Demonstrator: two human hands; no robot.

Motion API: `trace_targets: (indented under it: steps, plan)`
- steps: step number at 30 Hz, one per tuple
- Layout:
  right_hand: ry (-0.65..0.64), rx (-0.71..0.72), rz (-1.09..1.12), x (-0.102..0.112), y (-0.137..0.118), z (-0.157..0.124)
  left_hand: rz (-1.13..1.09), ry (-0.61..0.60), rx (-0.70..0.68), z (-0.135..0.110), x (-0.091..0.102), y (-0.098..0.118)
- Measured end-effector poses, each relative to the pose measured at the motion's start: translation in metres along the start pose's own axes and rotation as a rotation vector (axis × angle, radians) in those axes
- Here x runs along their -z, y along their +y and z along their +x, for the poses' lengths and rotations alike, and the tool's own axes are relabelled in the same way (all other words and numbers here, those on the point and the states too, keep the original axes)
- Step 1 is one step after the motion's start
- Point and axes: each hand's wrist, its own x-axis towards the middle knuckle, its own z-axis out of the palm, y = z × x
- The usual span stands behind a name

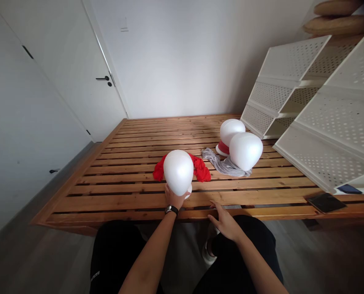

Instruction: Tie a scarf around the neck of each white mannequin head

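Note:
A white foam mannequin head (178,171) stands on the slatted wooden bench, with my left hand (175,198) wrapped round its neck. Most of those fingers are hidden under the head. Behind the neck lies a bright red cloth (202,168), spreading out on both sides. Over the bench's front edge, my right hand (224,220) hangs with fingers apart and holds nothing. To the right stand two more white heads: the rear one (231,131) has a dark red band round its neck, and the front one (246,150) has a grey cloth (221,163) at its base.
White perforated storage racks (329,134) stand at the bench's right end, with tan rounded objects (338,24) on top. A dark flat object (325,202) lies near the front right edge. The wooden bench (114,202) meets the wall; a door (62,61) is at the left.

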Motion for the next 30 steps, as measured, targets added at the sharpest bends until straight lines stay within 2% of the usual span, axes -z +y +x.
trace_targets:
  steps: [3,6,9,11,14,19,22,24,27,30]
  plan:
    - [0.009,0.014,0.024,0.002,0.012,0.003,0.071,-0.004,-0.106,-0.003,0.016,-0.022]
    - [0.032,-0.015,0.044,0.005,0.024,0.009,0.151,-0.013,-0.216,0.009,0.037,-0.054]
    - [0.068,-0.062,0.055,0.008,0.03,0.014,0.228,0.069,-0.1,0.048,0.057,-0.072]
    - [0.082,-0.073,0.071,0.009,0.029,0.016,0.269,0.092,-0.008,0.082,0.065,-0.071]
    - [0.066,-0.073,0.089,0.01,0.025,0.017,0.286,0.019,0.057,0.128,0.066,-0.056]
    - [0.023,-0.112,0.09,0.011,0.023,0.018,0.183,-0.028,0.161,0.173,0.067,-0.029]
    - [0.01,-0.092,0.096,0.012,0.024,0.019,0.055,-0.012,0.194,0.201,0.082,-0.003]
    - [-0.001,-0.076,0.099,0.012,0.024,0.02,-0.052,0.001,0.172,0.226,0.1,0.027]
    - [-0.021,-0.074,0.101,0.011,0.024,0.021,-0.243,-0.01,0.113,0.267,0.134,0.091]
    - [-0.025,-0.072,0.097,0.012,0.023,0.021,-0.447,-0.051,0.045,0.297,0.17,0.171]
